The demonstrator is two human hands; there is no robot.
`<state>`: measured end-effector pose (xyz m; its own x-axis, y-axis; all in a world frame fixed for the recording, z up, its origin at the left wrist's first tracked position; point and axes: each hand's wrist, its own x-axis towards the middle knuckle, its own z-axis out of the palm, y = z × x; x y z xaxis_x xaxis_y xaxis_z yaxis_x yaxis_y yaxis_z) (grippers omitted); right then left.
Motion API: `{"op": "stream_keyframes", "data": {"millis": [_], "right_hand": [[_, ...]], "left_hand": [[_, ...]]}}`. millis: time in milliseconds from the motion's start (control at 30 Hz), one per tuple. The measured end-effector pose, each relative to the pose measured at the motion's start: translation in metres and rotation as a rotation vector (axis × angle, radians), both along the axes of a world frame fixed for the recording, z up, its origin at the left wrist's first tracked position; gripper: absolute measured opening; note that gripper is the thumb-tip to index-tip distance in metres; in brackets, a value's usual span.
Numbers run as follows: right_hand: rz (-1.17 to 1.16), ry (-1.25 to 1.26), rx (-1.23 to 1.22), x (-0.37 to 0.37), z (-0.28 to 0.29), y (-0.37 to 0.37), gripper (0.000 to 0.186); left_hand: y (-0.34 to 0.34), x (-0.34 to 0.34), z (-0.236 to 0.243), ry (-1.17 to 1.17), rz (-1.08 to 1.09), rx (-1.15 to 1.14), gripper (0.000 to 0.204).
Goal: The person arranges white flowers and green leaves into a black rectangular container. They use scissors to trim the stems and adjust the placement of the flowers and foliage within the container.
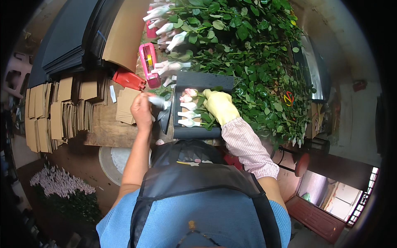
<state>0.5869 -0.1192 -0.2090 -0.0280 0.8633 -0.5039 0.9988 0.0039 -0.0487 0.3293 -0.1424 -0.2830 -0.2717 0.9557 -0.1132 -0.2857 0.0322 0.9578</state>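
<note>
My bare left hand is closed on a white net sleeve, smeared by motion, just left of a dark corrugated board. On that board lie pale pink roses, heads to the left. Below them, more rose heads sit inside white net sleeves. My right hand, in a pale yellow glove and a striped oversleeve, closes around rose stems at the board's right side; its fingertips are partly hidden by leaves. A dark, pointed stand rises beside the board, near the net sleeve.
Leafy rose stems heap across the table's right and far side. Pink tape dispensers, a red tool and stacked cardboard pieces lie to the left. Dark sheets stand behind. Netted roses stand on the floor.
</note>
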Motion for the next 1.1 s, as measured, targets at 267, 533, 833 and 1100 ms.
{"op": "stream_keyframes", "data": {"millis": [267, 533, 833, 1100], "right_hand": [[0.097, 0.059, 0.011, 0.005, 0.007, -0.01, 0.052], [0.112, 0.026, 0.121, 0.008, -0.018, -0.014, 0.051], [0.083, 0.459, -0.017, 0.024, 0.019, -0.018, 0.069], [0.235, -0.069, 0.067, 0.004, -0.011, -0.026, 0.086]], "left_hand": [[-0.01, 0.058, -0.01, 0.75, -0.527, -0.153, 0.04], [-0.023, 0.07, -0.036, 0.326, -0.244, -0.178, 0.027], [-0.025, -0.001, 0.002, 0.366, -0.234, -0.052, 0.031], [-0.029, 0.038, 0.01, 0.736, -0.72, -0.201, 0.042]]}}
